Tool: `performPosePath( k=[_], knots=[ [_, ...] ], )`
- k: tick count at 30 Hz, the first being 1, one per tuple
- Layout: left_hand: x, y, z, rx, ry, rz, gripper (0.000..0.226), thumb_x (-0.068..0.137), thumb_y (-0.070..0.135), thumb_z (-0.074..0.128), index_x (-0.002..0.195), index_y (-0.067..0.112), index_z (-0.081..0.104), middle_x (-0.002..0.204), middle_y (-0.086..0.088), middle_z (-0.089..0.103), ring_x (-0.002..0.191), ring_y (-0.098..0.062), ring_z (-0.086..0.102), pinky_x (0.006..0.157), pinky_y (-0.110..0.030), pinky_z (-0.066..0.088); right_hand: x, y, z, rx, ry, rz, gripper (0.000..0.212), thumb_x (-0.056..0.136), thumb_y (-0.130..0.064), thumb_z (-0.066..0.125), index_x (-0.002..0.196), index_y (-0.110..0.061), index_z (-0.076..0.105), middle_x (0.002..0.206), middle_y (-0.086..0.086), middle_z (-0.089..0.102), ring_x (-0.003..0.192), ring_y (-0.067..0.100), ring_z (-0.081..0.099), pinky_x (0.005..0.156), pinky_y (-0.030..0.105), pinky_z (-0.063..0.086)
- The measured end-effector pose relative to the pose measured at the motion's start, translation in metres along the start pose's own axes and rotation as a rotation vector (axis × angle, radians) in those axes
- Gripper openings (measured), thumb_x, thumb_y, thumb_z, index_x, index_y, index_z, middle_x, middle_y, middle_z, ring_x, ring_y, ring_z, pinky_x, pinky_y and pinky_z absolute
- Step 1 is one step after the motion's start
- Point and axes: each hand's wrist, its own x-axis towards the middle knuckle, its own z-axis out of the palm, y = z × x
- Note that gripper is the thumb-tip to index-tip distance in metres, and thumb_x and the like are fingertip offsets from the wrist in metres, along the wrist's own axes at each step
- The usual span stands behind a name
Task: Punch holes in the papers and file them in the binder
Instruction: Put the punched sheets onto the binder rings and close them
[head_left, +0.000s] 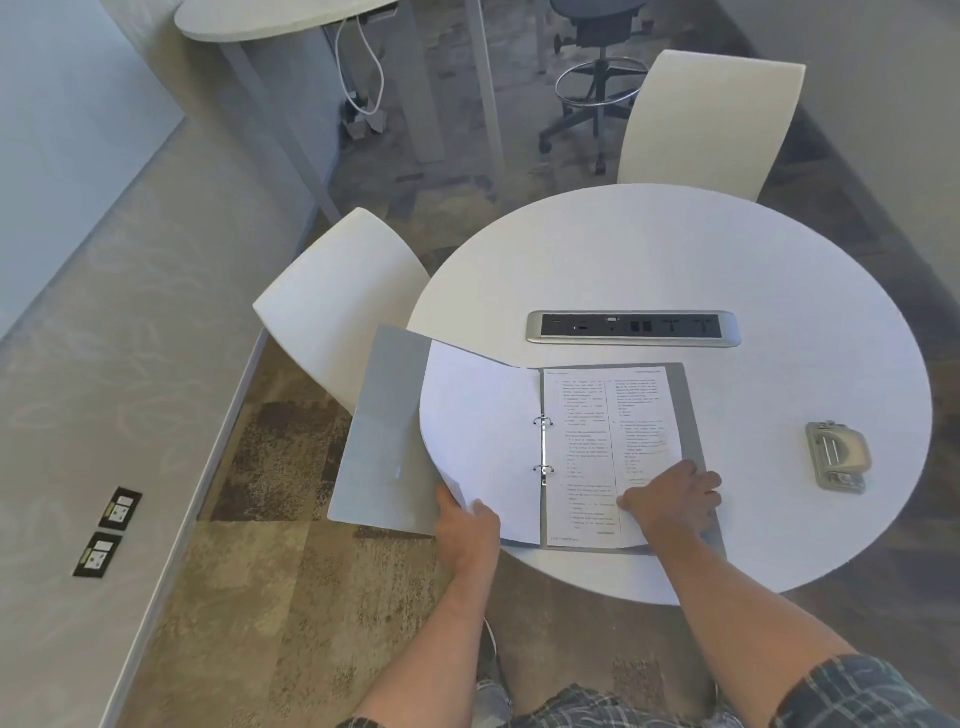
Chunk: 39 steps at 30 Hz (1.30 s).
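Grey binder (374, 415) lies open — printed papers (597, 441) on its 2 rings (hole punch (836, 457) right).

1. Round white bench (727, 260) with a silver-framed power and data socket strip (632, 328) set into its top.
2. Two white curved-back chairs, one at the left (337, 301), one at the far side (711, 119).
3. Mottled brown-grey carpet floor (291, 571).
4. Dark swivel stool (597, 78) with a chrome foot ring, beyond.
5. Two black floor sockets (109, 530), near the pale wall base.
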Motion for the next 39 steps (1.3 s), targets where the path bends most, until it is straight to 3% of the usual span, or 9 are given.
performPosePath(
  k=[6, 10, 13, 20, 27, 31, 33, 36, 39],
  knots=[
    [0.0, 0.0, -0.001, 0.025, -0.01, 0.017, 0.054, 0.099, 0.018, 0.053, 0.149, 0.014, 0.035, 0.128, -0.015, 0.063, 0.107, -0.039, 0.064, 0.077, -0.035, 0.048, -0.006, -0.003, 0.002, 0.354, -0.115, -0.057, 0.071, 0.074, -0.009, 0.08, 0.131, -0.006, 0.038, 0.121, 0.014, 0.056, 0.105, 0.036, 0.06, 0.077, 0.042, 0.055],
    [-0.001, 0.001, -0.002, 0.047, -0.026, -0.003, 0.051, 0.098, 0.018, 0.053, 0.146, 0.013, 0.037, 0.127, -0.015, 0.064, 0.106, -0.038, 0.065, 0.074, -0.034, 0.045, -0.015, -0.021, -0.001, 0.635, -0.211, -0.25, 0.038, 0.082, -0.023, 0.081, 0.115, -0.011, 0.066, 0.106, 0.007, 0.074, 0.09, 0.024, 0.071, 0.076, 0.036, 0.056],
    [0.001, 0.0, -0.003, 0.031, -0.044, -0.027, 0.047, 0.098, 0.021, 0.053, 0.142, 0.01, 0.044, 0.125, -0.013, 0.065, 0.105, -0.036, 0.066, 0.079, -0.037, 0.054, -0.029, -0.04, -0.008, 0.841, -0.404, -0.314, 0.021, 0.084, -0.015, 0.082, 0.101, -0.006, 0.074, 0.092, 0.008, 0.08, 0.074, 0.018, 0.076, 0.064, 0.03, 0.059],
    [0.005, -0.009, -0.006, -0.026, -0.068, 0.026, 0.048, 0.094, 0.023, 0.054, 0.141, 0.017, 0.048, 0.13, -0.007, 0.065, 0.114, -0.033, 0.065, 0.095, -0.046, 0.058, -0.051, -0.074, -0.007, 0.812, -0.695, -0.449, 0.016, 0.084, -0.013, 0.082, 0.098, -0.009, 0.074, 0.086, 0.002, 0.079, 0.069, 0.012, 0.077, 0.055, 0.022, 0.057],
    [0.011, -0.011, -0.01, -0.132, -0.084, 0.07, 0.034, 0.095, 0.019, 0.056, 0.129, 0.019, 0.055, 0.115, -0.005, 0.067, 0.096, -0.02, 0.063, 0.076, -0.031, 0.059, -0.059, -0.084, 0.005, 0.774, -0.903, -0.505, 0.023, 0.09, -0.013, 0.076, 0.111, -0.002, 0.076, 0.105, 0.008, 0.08, 0.09, 0.017, 0.077, 0.071, 0.022, 0.058],
    [0.013, -0.01, -0.011, -0.225, -0.079, 0.037, 0.023, 0.097, 0.016, 0.052, 0.119, 0.016, 0.057, 0.109, -0.006, 0.065, 0.097, -0.024, 0.061, 0.075, -0.032, 0.051, -0.066, -0.091, 0.005, 0.713, -0.985, -0.545, 0.034, 0.098, -0.037, 0.065, 0.124, -0.016, 0.073, 0.122, -0.008, 0.074, 0.111, 0.007, 0.069, 0.098, 0.028, 0.047],
    [0.011, -0.013, -0.01, -0.296, -0.08, 0.047, 0.02, 0.1, 0.027, 0.049, 0.114, 0.017, 0.059, 0.108, -0.006, 0.066, 0.099, -0.025, 0.061, 0.08, -0.033, 0.047, -0.072, -0.092, 0.003, 0.653, -1.017, -0.561, 0.041, 0.1, -0.049, 0.055, 0.134, -0.028, 0.066, 0.127, -0.025, 0.063, 0.111, -0.012, 0.059, 0.097, 0.021, 0.038],
    [0.007, -0.015, -0.01, -0.285, -0.123, 0.158, 0.049, 0.098, 0.064, 0.039, 0.118, 0.024, 0.062, 0.106, 0.003, 0.067, 0.096, -0.018, 0.064, 0.08, -0.03, 0.051, -0.073, -0.089, 0.008, 0.616, -1.037, -0.541, 0.05, 0.101, -0.057, 0.046, 0.139, -0.029, 0.062, 0.133, -0.02, 0.055, 0.117, -0.005, 0.055, 0.097, 0.02, 0.034],
    [0.005, -0.011, -0.011, -0.237, -0.144, 0.31, 0.072, 0.075, 0.09, 0.036, 0.114, 0.033, 0.056, 0.097, 0.02, 0.067, 0.083, 0.005, 0.065, 0.068, -0.009, 0.05, -0.072, -0.087, 0.011, 0.673, -1.087, -0.496, 0.047, 0.105, -0.047, 0.045, 0.144, -0.023, 0.055, 0.12, -0.024, 0.059, 0.094, -0.019, 0.063, 0.073, 0.002, 0.045]
  ],
)
